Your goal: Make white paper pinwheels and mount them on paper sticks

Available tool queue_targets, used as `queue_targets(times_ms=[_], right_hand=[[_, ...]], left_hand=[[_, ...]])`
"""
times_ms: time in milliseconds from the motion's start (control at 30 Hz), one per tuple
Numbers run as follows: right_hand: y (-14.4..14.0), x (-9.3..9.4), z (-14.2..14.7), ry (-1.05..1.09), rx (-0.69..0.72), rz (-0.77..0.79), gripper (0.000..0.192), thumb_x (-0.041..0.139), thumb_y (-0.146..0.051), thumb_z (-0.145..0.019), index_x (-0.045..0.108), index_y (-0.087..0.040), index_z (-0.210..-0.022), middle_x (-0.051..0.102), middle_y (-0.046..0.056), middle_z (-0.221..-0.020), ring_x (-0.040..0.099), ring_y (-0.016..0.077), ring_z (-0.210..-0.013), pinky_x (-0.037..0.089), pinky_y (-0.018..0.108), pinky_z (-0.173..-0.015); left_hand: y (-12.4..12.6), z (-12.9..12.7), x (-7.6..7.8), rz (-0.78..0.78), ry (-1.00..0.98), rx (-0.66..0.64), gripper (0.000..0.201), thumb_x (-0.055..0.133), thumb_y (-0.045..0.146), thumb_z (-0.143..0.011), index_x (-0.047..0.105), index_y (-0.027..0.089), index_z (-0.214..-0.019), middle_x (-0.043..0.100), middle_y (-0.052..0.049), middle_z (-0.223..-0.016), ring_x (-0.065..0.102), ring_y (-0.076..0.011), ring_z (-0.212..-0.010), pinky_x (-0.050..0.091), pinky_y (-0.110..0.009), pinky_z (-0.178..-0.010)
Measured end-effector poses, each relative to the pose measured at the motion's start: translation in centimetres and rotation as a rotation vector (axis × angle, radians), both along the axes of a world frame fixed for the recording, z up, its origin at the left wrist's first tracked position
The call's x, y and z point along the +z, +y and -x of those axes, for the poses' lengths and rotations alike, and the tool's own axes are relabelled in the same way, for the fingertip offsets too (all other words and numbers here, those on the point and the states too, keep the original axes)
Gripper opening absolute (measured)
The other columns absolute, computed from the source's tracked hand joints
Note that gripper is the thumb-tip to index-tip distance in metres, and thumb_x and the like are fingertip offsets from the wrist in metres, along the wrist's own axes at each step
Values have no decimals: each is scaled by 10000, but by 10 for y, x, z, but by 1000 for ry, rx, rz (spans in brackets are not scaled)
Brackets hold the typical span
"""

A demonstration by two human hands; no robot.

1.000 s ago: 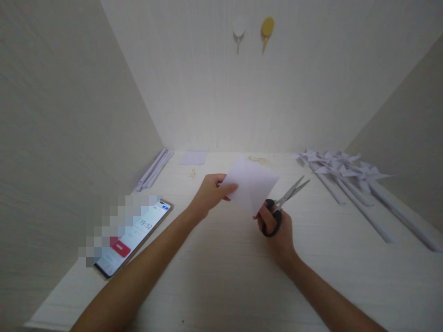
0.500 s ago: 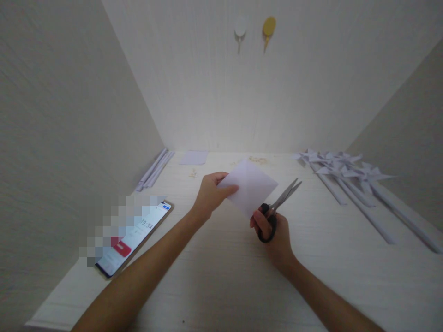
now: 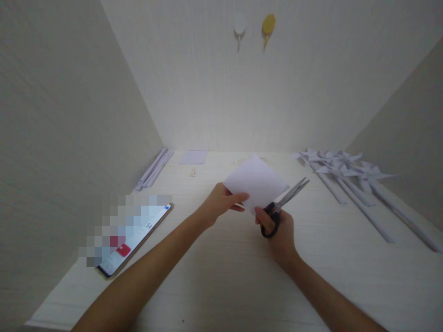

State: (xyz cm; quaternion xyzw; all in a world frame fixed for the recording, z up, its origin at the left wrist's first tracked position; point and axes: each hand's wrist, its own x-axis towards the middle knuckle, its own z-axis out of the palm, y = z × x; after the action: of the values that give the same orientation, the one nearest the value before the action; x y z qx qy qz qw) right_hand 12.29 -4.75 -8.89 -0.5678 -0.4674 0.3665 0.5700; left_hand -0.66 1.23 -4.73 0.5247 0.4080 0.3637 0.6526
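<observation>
My left hand (image 3: 221, 205) pinches the lower left corner of a white square of paper (image 3: 258, 182), held tilted above the table. My right hand (image 3: 280, 230) grips a pair of scissors (image 3: 282, 205) with black handles. The blades are slightly apart and point up to the right, just past the paper's lower right edge. The two hands are close together over the middle of the pale table (image 3: 224, 276).
A phone (image 3: 138, 240) with a lit screen lies at the left. Rolled paper sticks (image 3: 154, 168) and a small paper square (image 3: 193, 157) lie at the back left. Several paper pinwheels on sticks (image 3: 346, 177) lie at the right. Walls enclose three sides; two hooks (image 3: 254, 27) hang on the back wall.
The paper has turned and shifted right, and my left hand has slid to a lower corner. My right hand with the scissors has moved slightly, staying under the paper's edge.
</observation>
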Motion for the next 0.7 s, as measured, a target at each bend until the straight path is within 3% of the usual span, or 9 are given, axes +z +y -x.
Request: queue_targets(times_ms=[167,300,533,700], right_hand=[[-1,-3,2,225,311,61,390,391,-491,-765,525,-142,-655,485,-9,-503,337,63,-373,216,207,-355],[-6,-4,7,171,491,161,422,382,-519,-764,524,-133,-674,502,0,-518,344,58,-370,225,196,-346],[-7,-3,8,-136,516,174,438,419,-515,-747,501,-145,-528,435,-18,-457,355,66,-399,263,198,-385],[-7,3,7,-208,525,195,431,435,-516,-734,473,-160,-494,414,-23,-450,383,84,-426,284,208,-414]], left_hand=[[4,4,9,-140,42,175,291,661,243,-568,625,105,-822,662,-75,-778,604,-156,-649,499,-235,-522],[8,10,18,-197,13,264,307,662,254,-567,624,113,-837,658,-66,-805,608,-161,-670,510,-251,-548],[10,13,27,-207,14,355,285,655,238,-570,612,108,-820,648,-66,-833,605,-154,-672,517,-245,-543],[7,11,28,-192,29,282,239,608,202,-614,600,109,-834,653,-53,-780,606,-144,-645,520,-241,-540]])
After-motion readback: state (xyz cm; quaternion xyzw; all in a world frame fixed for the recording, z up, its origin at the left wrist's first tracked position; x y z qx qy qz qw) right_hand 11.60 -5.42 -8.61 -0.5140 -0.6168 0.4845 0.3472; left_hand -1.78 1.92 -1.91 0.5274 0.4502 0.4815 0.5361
